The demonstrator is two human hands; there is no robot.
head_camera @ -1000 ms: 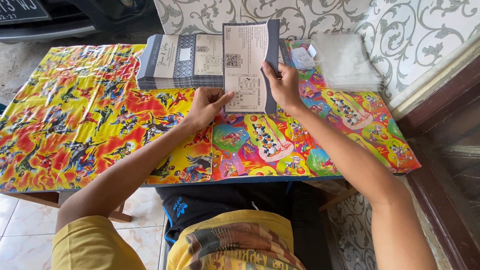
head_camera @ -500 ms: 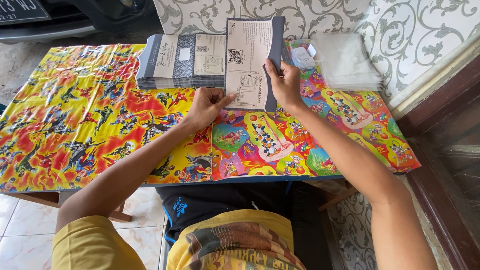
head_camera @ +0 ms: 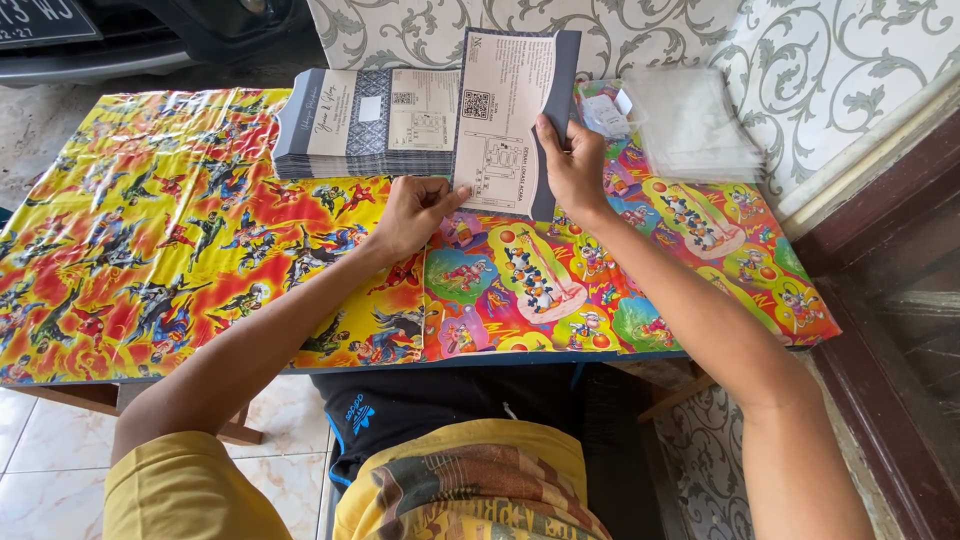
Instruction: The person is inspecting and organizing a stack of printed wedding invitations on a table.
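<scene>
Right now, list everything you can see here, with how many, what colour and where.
printed card: one, cream face with dark grey-blue back, held upright at the table's far middle
stack of cards: one pile, grey-blue and cream, far side of table, left of the held card
clear plastic sleeves: one pile, transparent, far right corner
table cover: one, bright cartoon print, yellow and red on the left, multicolour on the right
wall: white with grey scroll pattern, behind the table
vehicle: one, dark, top left, partly seen
floor tiles: pale, bottom left
left hand: one, fingertips at the card's lower left corner
right hand: one, gripping the card's right edge
</scene>
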